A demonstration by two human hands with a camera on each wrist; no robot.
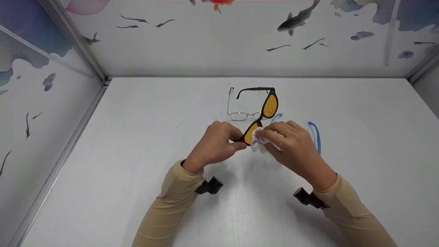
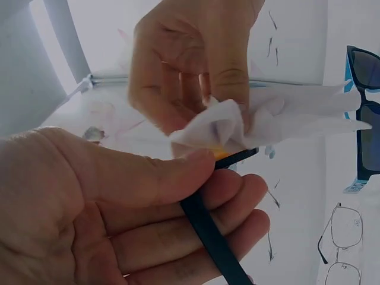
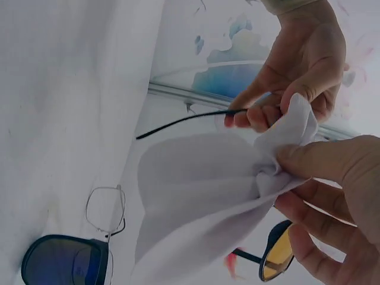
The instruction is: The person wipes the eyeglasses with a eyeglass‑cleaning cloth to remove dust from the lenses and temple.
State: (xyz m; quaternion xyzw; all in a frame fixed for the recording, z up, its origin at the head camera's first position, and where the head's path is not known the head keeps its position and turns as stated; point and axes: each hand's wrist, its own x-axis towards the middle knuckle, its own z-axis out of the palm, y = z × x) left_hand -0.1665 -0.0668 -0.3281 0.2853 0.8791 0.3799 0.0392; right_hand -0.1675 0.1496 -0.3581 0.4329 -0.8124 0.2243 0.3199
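My left hand [image 1: 221, 142] pinches a pair of black-framed glasses with yellow lenses [image 1: 271, 105] near one hinge, between thumb and fingers. Held above the table, the glasses are tilted, with the far temple pointing left. In my right hand [image 1: 296, 149] a white cloth [image 1: 256, 140] is pinched over the nearer yellow lens, covering part of it. Most of the cloth [image 3: 196, 196] hangs loose below the fingers in the right wrist view. One black temple [image 2: 214, 243] crosses the left fingers in the left wrist view.
Thin metal-rimmed glasses [image 1: 239, 116] lie on the white table [image 1: 154, 109] beyond the hands. Dark-lensed sunglasses [image 2: 369, 119] with blue temples [image 1: 318, 137] lie near them, mostly hidden by the right hand in the head view. Printed panels [image 1: 205, 44] border the table.
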